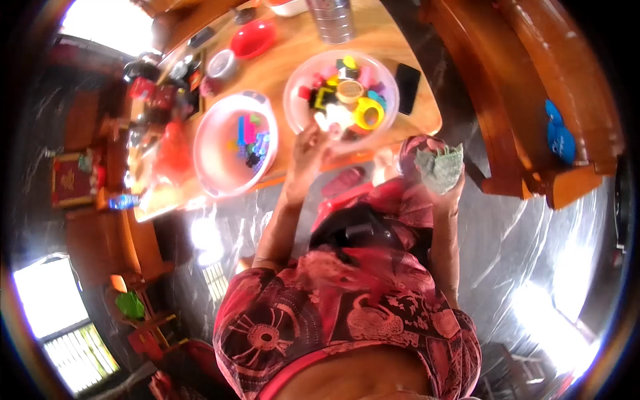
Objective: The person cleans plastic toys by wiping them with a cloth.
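My left hand is at the near edge of a round, pale pink bowl of colourful small toys. Blur hides whether its fingers grip anything; a white toy piece lies right by the fingertips. Also in the bowl are a yellow ring-shaped toy, a round tan piece and several pink, black and blue pieces. Over by my right knee, my right hand is closed on a crumpled grey-green cloth. To the left stands a pink-white tub with blue, pink and purple pieces.
A black phone lies right of the bowl on the wooden table. Farther back are a red bowl, a clear round container and a metal canister. A wooden bench holding a blue item stands at right.
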`<state>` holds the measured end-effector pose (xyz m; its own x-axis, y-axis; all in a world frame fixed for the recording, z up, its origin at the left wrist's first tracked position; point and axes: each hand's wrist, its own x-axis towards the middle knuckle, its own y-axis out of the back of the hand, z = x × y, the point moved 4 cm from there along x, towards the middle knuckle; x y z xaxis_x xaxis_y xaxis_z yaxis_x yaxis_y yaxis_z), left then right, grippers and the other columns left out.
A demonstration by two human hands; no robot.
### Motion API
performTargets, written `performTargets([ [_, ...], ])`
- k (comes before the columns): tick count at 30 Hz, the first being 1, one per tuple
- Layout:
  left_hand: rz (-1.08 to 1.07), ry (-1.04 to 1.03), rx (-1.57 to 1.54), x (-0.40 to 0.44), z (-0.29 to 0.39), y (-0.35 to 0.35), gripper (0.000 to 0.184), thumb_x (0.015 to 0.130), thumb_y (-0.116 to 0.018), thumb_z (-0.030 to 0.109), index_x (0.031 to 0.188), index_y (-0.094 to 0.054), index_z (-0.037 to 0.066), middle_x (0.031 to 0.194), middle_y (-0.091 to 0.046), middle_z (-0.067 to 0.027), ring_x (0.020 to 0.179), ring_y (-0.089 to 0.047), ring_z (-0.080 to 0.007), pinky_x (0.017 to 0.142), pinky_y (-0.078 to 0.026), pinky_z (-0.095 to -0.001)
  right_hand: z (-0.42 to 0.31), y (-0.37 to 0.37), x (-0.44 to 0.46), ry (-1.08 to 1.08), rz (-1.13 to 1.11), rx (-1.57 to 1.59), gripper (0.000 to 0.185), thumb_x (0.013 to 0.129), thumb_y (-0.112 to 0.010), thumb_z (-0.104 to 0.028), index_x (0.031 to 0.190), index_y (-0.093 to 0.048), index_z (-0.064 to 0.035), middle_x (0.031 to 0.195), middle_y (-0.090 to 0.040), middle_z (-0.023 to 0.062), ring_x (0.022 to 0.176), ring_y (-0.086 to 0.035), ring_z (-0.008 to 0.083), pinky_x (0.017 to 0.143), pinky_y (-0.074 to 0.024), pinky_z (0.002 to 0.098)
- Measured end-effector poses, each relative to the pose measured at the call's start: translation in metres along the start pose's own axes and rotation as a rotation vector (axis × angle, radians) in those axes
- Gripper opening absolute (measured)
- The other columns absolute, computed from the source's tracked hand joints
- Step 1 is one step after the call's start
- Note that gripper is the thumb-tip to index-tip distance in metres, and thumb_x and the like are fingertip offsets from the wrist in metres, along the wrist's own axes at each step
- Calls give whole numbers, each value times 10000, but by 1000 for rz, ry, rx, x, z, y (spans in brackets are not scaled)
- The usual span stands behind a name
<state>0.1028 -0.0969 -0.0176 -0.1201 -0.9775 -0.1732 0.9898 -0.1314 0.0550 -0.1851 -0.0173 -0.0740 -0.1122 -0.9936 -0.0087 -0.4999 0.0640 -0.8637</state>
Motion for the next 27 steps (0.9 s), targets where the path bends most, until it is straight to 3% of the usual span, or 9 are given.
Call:
performTargets([
  [1, 72, 36, 38, 1, 0, 19, 188, 850, -641, 210, 961, -614, 60, 687, -598, -18, 514, -517, -45, 414, -360, -170, 0, 7, 3, -22, -16, -2, 564, 895, -378, -455, 1200, -499, 4, 1150, -577, 171, 1036, -570, 322, 830, -491, 446],
  [3, 241, -31, -33, -1, 4, 58, 203, 833, -659, 178, 725, -519, 77, 643, -527, 15, 487, -480, -41, 393, -345, -189, 13, 17, 5, -52, -59, 71, 598, 879, -404, -479, 1200, -491, 18, 1111, -585, 165, 1023, -576, 309, 834, -492, 447],
  [5, 386, -60, 23, 7, -11, 98, 150, 835, -654, 172, 785, -567, 60, 682, -566, -15, 484, -477, -49, 391, -351, -191, 18, 18, 6, -56, 31, 112, 601, 861, -442, -491, 1196, -496, 5, 1112, -574, 161, 1028, -567, 317, 858, -481, 463],
  [6, 408, -50, -136, 5, -17, 109, 153, 829, -665, 180, 833, -594, 45, 678, -590, -34, 466, -472, -54, 390, -352, -194, 17, 20, 4, -36, 40, 113, 589, 856, -461, -484, 1192, -501, -3, 1121, -564, 162, 1037, -561, 325, 877, -468, 476],
  [11, 546, 16, 63, 19, -79, 179, 208, 777, -694, 185, 774, -562, 25, 626, -596, -51, 473, -502, -88, 414, -389, -225, 12, 18, 1, -42, -9, 200, 531, 816, -539, -395, 1180, -497, -11, 1121, -540, 149, 1161, -467, 375, 994, -356, 532],
  [15, 634, 52, 101, 18, -82, 187, 201, 785, -671, 180, 784, -557, 14, 638, -604, -64, 475, -510, -101, 429, -403, -234, 14, 15, 2, -35, -12, 179, 523, 783, -561, -336, 1178, -492, 0, 1130, -539, 138, 1193, -433, 387, 1017, -330, 529],
  [21, 604, 145, -16, 27, -109, 194, 213, 806, -647, 196, 829, -573, -2, 672, -607, -74, 495, -520, -108, 444, -409, -234, 16, 24, 0, -73, -128, 69, 525, 764, -568, -289, 1191, -503, 9, 1193, -513, 136, 1216, -429, 344, 1016, -364, 449],
  [23, 631, 139, -1, 27, -107, 194, 216, 807, -646, 200, 795, -574, -4, 656, -598, -73, 487, -512, -107, 443, -406, -237, 22, 46, -6, -104, 107, 184, 526, 775, -590, -271, 1226, -487, -20, 1196, -509, 139, 1212, -447, 294, 997, -391, 418],
  [27, 664, 133, 113, 30, -116, 205, 203, 780, -655, 188, 764, -588, -3, 648, -602, -86, 518, -543, -127, 478, -426, -256, 24, 60, -8, -133, 91, 104, 557, 786, -618, -274, 1267, -455, -49, 1235, -483, 137, 1151, -492, 256, 961, -425, 402],
])
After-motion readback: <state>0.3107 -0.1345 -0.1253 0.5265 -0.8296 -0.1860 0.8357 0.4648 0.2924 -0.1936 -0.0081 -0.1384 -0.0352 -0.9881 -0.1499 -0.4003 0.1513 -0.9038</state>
